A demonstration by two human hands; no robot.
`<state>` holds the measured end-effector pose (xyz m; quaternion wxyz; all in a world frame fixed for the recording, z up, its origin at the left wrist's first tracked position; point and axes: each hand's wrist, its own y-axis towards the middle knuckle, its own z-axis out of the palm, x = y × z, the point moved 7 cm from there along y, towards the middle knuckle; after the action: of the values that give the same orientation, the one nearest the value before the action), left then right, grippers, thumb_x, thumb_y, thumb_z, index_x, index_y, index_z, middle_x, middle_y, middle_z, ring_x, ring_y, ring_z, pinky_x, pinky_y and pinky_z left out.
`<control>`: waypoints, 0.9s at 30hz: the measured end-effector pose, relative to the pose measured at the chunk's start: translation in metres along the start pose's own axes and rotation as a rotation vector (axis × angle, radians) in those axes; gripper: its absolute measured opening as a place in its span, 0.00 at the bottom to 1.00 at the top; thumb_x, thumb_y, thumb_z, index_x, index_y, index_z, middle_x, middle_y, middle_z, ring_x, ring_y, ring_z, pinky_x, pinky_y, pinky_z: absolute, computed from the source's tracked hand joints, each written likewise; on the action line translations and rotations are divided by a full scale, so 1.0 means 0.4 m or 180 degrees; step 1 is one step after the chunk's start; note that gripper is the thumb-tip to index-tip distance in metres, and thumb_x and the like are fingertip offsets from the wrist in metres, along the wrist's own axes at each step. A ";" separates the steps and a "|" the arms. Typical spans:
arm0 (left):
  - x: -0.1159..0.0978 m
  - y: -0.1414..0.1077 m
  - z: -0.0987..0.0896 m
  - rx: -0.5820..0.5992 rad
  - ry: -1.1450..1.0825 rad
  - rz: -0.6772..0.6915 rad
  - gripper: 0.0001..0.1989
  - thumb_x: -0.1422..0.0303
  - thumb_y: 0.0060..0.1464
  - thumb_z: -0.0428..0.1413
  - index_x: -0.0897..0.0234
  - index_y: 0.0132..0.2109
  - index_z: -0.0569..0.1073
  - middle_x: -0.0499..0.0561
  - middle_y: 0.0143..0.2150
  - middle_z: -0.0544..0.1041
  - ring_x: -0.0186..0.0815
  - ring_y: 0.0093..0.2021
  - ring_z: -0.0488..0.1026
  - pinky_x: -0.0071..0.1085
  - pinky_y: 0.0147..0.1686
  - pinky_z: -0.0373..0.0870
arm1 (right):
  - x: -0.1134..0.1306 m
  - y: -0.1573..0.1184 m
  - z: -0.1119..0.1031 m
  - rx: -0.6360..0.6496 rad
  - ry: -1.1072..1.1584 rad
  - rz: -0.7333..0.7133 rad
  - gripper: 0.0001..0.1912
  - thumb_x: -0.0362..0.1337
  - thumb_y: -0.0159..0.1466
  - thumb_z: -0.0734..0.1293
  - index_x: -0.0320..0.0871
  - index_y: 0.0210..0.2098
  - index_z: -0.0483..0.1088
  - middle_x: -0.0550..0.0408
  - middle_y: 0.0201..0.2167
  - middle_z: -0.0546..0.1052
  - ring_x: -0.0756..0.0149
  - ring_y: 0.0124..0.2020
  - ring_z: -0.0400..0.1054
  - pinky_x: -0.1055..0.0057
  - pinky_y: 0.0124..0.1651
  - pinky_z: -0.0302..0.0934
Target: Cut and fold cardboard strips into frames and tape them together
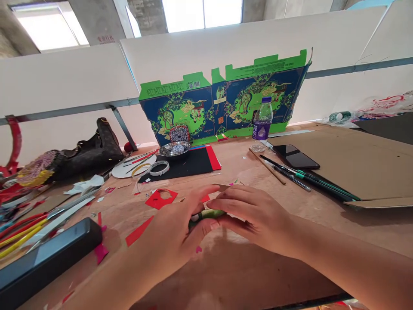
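Both hands meet over the near middle of the wooden table. My left hand point(176, 230) is closed round a small green tube-like thing point(213, 214) with a dark end; its exact kind I cannot make out. My right hand point(258, 213) curls its fingers over the other end of the tube, thumb and fingertips pressed near it. Part of the tube is hidden in the fingers. Just beyond my left hand lies a red paper scrap with a hole cut in it point(153, 200). A red strip point(139, 231) lies beside the left wrist.
Upright at the back stands a blue-green printed carton point(185, 116), with a water bottle point(262, 125) before it. Rolls of tape point(159, 168), a metal dish point(167, 149) and black sheet point(193, 165) lie ahead. Right: phone point(295, 156), cardboard point(348, 159). Left: scissors point(27, 237), dark box point(61, 254).
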<state>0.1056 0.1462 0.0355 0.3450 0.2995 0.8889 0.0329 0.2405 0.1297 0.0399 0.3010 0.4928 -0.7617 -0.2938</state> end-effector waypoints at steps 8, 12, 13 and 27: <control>-0.015 0.004 0.000 0.0195 0.0211 0.0236 0.25 0.66 0.62 0.50 0.51 0.65 0.58 0.49 0.51 0.77 0.38 0.43 0.76 0.27 0.38 0.67 | 0.005 -0.006 -0.015 -0.0037 -0.0355 -0.0306 0.13 0.30 0.67 0.64 0.40 0.51 0.66 0.47 0.46 0.76 0.66 0.51 0.67 0.68 0.54 0.63; -0.017 0.008 0.004 0.0142 0.0178 0.0283 0.23 0.66 0.62 0.50 0.53 0.64 0.60 0.50 0.49 0.78 0.39 0.45 0.76 0.28 0.41 0.68 | -0.001 -0.003 -0.006 0.0030 -0.0276 -0.0219 0.13 0.30 0.67 0.64 0.41 0.51 0.66 0.48 0.47 0.76 0.65 0.51 0.67 0.65 0.53 0.62; -0.016 0.008 0.003 0.0092 0.0180 0.0306 0.23 0.65 0.62 0.50 0.53 0.63 0.61 0.50 0.49 0.78 0.40 0.46 0.76 0.29 0.42 0.68 | -0.004 -0.002 -0.002 0.0065 -0.0233 -0.0161 0.12 0.31 0.67 0.65 0.41 0.50 0.66 0.48 0.46 0.76 0.64 0.49 0.67 0.64 0.52 0.62; -0.021 0.007 -0.003 -0.0292 0.1252 0.0924 0.15 0.59 0.61 0.52 0.60 0.51 0.72 0.51 0.41 0.81 0.41 0.41 0.77 0.32 0.39 0.67 | -0.032 -0.007 0.024 0.0246 -0.0055 0.0181 0.07 0.29 0.67 0.61 0.40 0.43 0.69 0.49 0.35 0.78 0.63 0.36 0.68 0.62 0.44 0.61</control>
<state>0.1113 0.1440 0.0424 0.1703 0.3960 0.8842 0.1800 0.2391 0.1422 0.0295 0.2835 0.4797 -0.7887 -0.2597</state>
